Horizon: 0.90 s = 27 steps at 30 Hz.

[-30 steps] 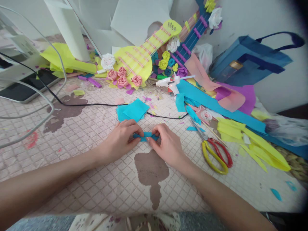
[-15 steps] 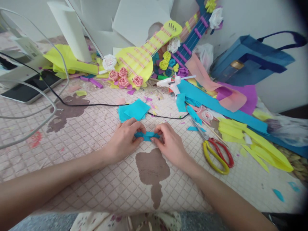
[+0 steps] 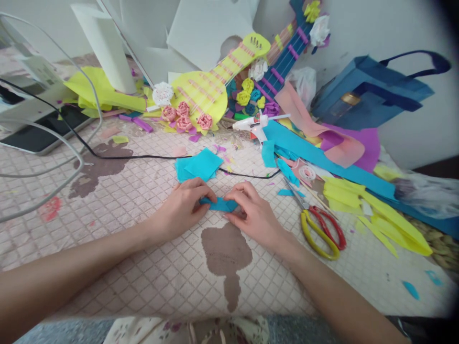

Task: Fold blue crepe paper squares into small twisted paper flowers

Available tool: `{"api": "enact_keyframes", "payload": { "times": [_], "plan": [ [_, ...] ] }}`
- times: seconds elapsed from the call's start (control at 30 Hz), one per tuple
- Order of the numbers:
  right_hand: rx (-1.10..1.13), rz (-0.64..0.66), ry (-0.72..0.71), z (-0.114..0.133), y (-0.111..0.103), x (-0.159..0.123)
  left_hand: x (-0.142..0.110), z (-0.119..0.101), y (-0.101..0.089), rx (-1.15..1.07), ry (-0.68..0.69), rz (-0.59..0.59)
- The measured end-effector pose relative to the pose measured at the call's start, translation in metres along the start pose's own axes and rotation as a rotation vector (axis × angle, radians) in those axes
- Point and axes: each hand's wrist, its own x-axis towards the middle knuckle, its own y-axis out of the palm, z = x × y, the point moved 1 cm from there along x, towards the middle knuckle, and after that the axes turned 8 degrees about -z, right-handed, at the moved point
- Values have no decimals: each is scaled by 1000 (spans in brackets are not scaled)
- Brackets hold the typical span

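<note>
The forearms (image 3: 107, 253) are bare; the cream garment (image 3: 138, 330) shows a dark reddish, flower-like print and pale cords (image 3: 192, 333)

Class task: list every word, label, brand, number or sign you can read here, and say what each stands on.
None can be read.
White block at far left: faint marks, too blurred to read.
Red mark on the tablecloth: no letters or numbers can be made out.
Blue paper between the hands: no lettering visible.

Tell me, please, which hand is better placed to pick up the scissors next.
Probably the right hand: the scissors lie on its side, nearer it than the left hand, which pinches the left end of the blue paper strip.
</note>
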Motion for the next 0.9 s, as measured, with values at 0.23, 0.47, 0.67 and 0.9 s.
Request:
{"api": "enact_keyframes", "payload": {
  "times": [0.23,0.47,0.67,0.9],
  "plan": [
    [-95,19,-135,-1,-1,1,-1,0,-1,-35,23,4],
    [-127,16,-178,-3,-1,-1,-3,1,-1,16,87,-46],
    [-107,19,-183,-3,-1,-1,-5,5,0,52,146,-51],
    [-129,20,-195,-4,-1,-1,-6,7,-4,70,194,-36]
  ]
}}
